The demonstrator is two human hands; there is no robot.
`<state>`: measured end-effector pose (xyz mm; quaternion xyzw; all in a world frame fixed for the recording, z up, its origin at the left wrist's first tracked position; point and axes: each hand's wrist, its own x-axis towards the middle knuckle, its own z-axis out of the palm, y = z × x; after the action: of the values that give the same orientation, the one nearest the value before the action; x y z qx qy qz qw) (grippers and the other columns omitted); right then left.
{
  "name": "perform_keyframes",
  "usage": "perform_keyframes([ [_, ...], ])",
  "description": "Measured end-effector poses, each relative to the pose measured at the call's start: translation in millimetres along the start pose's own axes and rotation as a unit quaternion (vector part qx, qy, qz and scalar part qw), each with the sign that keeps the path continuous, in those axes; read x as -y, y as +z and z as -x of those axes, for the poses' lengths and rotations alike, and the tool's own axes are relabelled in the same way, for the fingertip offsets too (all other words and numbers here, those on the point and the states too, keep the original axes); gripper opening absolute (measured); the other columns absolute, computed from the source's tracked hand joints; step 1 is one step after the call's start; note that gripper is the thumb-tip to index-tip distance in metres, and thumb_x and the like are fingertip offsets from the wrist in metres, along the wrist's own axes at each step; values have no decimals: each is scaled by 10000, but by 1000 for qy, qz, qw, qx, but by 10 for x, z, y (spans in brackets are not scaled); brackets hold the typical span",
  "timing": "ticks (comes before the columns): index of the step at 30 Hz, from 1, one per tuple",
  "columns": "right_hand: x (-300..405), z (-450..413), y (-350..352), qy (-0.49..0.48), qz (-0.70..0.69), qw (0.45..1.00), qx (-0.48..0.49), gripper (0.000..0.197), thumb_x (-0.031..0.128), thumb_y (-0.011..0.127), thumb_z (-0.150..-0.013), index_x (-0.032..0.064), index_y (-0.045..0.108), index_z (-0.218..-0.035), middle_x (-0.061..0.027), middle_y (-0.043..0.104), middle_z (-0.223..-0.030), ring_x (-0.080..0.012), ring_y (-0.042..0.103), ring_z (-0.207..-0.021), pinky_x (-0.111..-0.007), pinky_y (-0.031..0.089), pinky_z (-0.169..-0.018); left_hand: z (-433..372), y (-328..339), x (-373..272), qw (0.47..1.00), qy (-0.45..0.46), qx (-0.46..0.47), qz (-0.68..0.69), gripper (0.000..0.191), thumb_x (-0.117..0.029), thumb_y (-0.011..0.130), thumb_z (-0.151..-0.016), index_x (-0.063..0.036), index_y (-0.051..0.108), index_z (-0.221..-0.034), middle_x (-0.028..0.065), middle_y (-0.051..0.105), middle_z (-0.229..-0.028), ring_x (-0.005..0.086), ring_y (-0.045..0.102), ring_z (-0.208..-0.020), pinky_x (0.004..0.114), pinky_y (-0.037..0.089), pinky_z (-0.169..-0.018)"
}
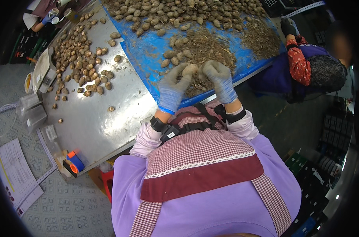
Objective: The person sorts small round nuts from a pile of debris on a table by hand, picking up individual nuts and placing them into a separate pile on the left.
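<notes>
My left hand (176, 86), in a soiled blue-and-white knit glove, holds a pale brown taro corm (190, 69) between thumb and fingers over a blue plastic sheet (144, 63). Close on its right, my right hand (218, 77), gloved alike, has its fingers curled inward; whether they pinch anything is hidden. Beneath and beyond both hands lies a heap of dry peelings and root debris (210, 47). A few corms (169, 54) rest just beyond my left hand. A large pile of unpeeled corms (179, 10) covers the far part of the sheet.
On the steel table (129, 118) at left lie many cleaner corms (78, 63) beside a weighing scale (44, 71). A blue-and-orange tape dispenser (75, 162) sits at the near left corner. A co-worker (310, 63) is at right; another's gloved hand (48, 18) holds a cup at upper left.
</notes>
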<state>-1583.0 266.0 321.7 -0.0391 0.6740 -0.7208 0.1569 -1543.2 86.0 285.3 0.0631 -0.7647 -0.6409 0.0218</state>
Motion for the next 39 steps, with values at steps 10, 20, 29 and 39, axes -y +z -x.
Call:
perform_keyframes([
  [10,6,-50,13,-34,183,981,49,423,179,732,-900,-22,676,-1268,-107,732,-1095,-148,682,-1017,-309,534,-919,-38,-33,167,984,-97,74,132,371,-240,641,-981,20,695,-1241,66,727,-965,107,651,-816,249,528,-723],
  [20,82,-11,-34,-54,210,974,70,247,178,715,-915,2,764,-1081,-89,725,-941,-146,678,-859,-302,538,-794,-31,1,318,974,-137,40,177,373,-344,621,-1006,-4,724,-1119,1,638,-814,91,543,-725,256,457,-650],
  [29,73,-94,-21,-93,430,892,102,160,128,674,-919,-19,723,-958,-84,700,-838,-170,655,-765,-311,527,-719,-5,-2,189,955,-206,61,203,352,-396,634,-1017,-59,697,-937,-50,582,-749,60,498,-659,244,399,-585],
  [39,-101,-39,-102,-17,196,980,13,214,161,701,-930,13,725,-1083,-92,703,-870,-196,662,-780,-334,526,-729,-13,9,278,959,-172,49,218,335,-373,650,-1008,-45,702,-964,-42,575,-774,85,498,-696,261,414,-619],
])
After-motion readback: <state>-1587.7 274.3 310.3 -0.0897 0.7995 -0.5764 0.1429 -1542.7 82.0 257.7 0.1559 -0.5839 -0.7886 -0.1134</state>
